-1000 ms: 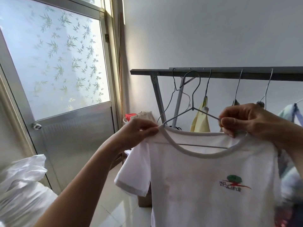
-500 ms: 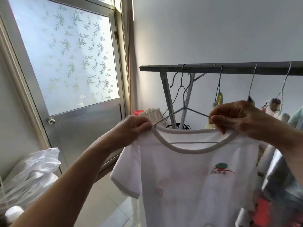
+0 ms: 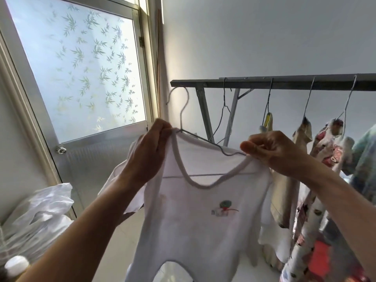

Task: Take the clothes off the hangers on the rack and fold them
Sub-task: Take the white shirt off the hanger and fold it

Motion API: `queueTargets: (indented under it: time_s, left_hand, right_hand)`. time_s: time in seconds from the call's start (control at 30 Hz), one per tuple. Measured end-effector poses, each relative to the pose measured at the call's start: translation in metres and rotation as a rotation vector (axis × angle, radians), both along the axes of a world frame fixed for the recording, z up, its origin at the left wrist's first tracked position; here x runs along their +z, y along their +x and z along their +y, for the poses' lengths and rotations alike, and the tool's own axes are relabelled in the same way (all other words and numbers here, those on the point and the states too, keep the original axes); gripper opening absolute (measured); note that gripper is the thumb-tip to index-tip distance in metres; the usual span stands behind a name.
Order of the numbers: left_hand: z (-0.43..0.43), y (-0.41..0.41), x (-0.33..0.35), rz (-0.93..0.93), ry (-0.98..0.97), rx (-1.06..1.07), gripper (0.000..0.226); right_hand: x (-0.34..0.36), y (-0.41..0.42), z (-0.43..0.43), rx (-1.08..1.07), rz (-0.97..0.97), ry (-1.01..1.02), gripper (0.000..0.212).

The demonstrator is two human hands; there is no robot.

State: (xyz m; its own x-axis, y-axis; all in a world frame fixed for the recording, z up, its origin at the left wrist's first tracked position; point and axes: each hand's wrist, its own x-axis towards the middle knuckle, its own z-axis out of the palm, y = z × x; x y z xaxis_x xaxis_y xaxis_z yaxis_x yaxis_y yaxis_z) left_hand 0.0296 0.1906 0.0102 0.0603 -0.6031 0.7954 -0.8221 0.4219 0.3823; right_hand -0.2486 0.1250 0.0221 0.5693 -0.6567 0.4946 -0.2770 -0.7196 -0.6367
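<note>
Shirt [image 3: 195,216] held up on its hanger [image 3: 205,140], the hook free of the rack [image 3: 284,82].

The left hand [image 3: 149,153] pinches the collar at one shoulder, beside the hanger's neck. The right hand [image 3: 273,152] pinches the other shoulder, where the wire bends, fingers curled tight. The shirt hangs between them, left of the clothes [image 3: 305,143] on the rack. It looks light, thin and limp, and would sag without support, so the shoulder seams are the place to hold it. The wire is stiff and springy and could snag the stretchy collar. Tilting one end out through the neck seems safest.
</note>
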Motion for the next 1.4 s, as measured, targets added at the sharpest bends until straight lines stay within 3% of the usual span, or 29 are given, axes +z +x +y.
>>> queueTargets:
  time_s: [0.23,0.4,0.53,0.77,0.87,1.1,1.23,1.4]
  left_hand:
    - [-0.002,0.013,-0.002,0.117,-0.006,0.067,0.017]
    - [-0.003,0.006,-0.006,0.188,0.002,-0.007,0.018]
    - [-0.007,0.002,-0.01,0.211,0.021,-0.038,0.02]
    - [-0.014,-0.002,-0.032,0.215,0.072,-0.072,0.019]
    - [-0.017,-0.002,-0.043,0.229,0.098,-0.1,0.019]
    - [-0.023,-0.011,-0.04,0.209,0.127,-0.121,0.024]
    - [-0.03,-0.005,-0.043,0.268,0.201,-0.087,0.023]
    - [-0.033,0.009,-0.05,0.251,0.264,-0.001,0.024]
  right_hand:
    - [-0.016,-0.004,-0.008,-0.146,0.023,-0.05,0.052]
    - [-0.021,0.005,-0.005,-0.173,-0.052,0.102,0.047]
    - [-0.029,0.011,-0.007,-0.21,-0.098,0.185,0.061]
    - [-0.03,0.015,0.001,0.037,-0.242,0.354,0.049]
    - [-0.025,0.022,0.006,0.045,-0.309,0.442,0.041]
    - [-0.008,0.021,0.009,-0.069,-0.417,0.512,0.049]
    - [0.007,0.0,0.011,-0.182,-0.471,0.547,0.031]
    - [0.027,-0.032,0.013,-0.276,-0.503,0.548,0.034]
